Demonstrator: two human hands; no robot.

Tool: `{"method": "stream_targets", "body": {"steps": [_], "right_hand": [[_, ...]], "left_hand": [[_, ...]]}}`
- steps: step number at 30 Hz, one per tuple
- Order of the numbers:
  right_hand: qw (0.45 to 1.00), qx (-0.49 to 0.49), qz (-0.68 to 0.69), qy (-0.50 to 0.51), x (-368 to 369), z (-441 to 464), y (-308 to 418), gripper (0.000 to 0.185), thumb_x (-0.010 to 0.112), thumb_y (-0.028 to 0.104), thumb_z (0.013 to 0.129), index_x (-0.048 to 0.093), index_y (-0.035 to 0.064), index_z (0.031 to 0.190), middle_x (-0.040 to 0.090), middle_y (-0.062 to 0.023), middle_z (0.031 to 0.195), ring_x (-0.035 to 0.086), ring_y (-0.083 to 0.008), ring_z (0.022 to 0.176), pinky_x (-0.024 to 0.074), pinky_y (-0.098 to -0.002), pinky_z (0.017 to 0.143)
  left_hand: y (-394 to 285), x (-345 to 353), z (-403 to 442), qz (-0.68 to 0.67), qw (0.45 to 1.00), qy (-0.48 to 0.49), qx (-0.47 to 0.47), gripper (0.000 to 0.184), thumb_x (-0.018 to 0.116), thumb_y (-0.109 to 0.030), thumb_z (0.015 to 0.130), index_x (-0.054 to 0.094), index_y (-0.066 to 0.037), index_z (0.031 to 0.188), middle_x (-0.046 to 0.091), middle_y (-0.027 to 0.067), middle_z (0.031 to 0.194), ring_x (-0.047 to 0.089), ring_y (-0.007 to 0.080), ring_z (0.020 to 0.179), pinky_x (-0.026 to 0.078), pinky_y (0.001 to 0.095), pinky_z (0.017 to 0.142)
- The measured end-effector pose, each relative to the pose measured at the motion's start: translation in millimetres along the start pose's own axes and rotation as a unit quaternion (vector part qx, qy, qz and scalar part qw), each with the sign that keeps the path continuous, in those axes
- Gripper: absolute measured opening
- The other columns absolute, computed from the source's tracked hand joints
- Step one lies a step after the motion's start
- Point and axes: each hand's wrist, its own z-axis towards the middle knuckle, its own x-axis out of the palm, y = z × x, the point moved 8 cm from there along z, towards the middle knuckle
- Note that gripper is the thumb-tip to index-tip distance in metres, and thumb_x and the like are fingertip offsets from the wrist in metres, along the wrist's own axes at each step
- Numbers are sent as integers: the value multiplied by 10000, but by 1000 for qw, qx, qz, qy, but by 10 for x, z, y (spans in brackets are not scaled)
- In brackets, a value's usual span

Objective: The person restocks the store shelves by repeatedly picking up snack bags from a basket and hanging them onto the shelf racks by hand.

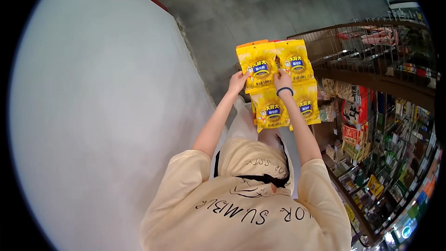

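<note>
holding the yellow bags point(298, 65) level over the floor point(260, 14), near the shelf point(395, 82), probably calls for an even pinch so neither side sags, the left hand point(238, 82) clamped on the upper-left bag's point(257, 58) left edge, the right hand point(283, 82) near its right.

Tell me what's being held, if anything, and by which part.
The upper-left yellow packet: left hand at its lower left edge, right hand at its lower right edge. Whether neighbouring packets are gripped is unclear.
</note>
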Motion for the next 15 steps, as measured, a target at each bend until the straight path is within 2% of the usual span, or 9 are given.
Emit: {"method": "stream_targets", "body": {"steps": [1, 2, 3, 7, 13, 15], "right_hand": [[1000, -17, -14, -15, -32, -38, 70, 334, 489, 235, 731, 506, 16, 983, 558, -167, 857, 531, -298, 751, 423, -342, 674], [1000, -14, -13, -16, -48, -66, 107, 334, 489, 235, 731, 506, 16, 983, 558, -167, 857, 531, -298, 751, 423, -342, 674], [999, -16, -40, -11, -66, -101, 171, 357, 487, 230, 731, 483, 16, 1017, 533, -169, 923, 511, -301, 804, 411, -342, 717], [992, -25, -127, -2, -36, -213, 216, 418, 489, 213, 728, 415, 55, 1108, 471, -142, 1057, 437, -300, 936, 374, -350, 801], [984, -25, -173, -22, -83, -327, 271, 427, 502, 198, 735, 386, 81, 1129, 470, -79, 1037, 415, -271, 943, 389, -349, 778], [983, -22, -179, -23, -90, -324, 291, 424, 506, 195, 734, 388, 88, 1127, 469, -75, 1035, 417, -264, 939, 393, -347, 773]], "left_hand": [[-7, -2, -14, 2, 1000, 3, -2, 301, 527, -270, 761, 547, -7, 905, 581, 31, 708, 507, 68, 628, 386, 212, 573], [38, -10, -31, 27, 999, 4, -36, 298, 529, -270, 758, 548, -7, 898, 580, 32, 705, 505, 70, 624, 386, 212, 571], [100, -17, -47, 52, 996, 5, -71, 295, 531, -269, 756, 549, -8, 892, 579, 33, 702, 504, 72, 619, 386, 212, 570], [136, -1, -21, 52, 997, 6, -58, 298, 539, -277, 749, 551, -6, 873, 579, 35, 697, 505, 76, 616, 386, 214, 565], [123, 10, 16, 81, 995, 12, -58, 314, 578, -285, 720, 543, 7, 832, 575, 44, 704, 507, 78, 615, 389, 205, 558], [105, -5, -3, 34, 997, 11, -70, 312, 592, -281, 710, 531, 4, 819, 572, 43, 710, 504, 80, 605, 385, 197, 536]]}}
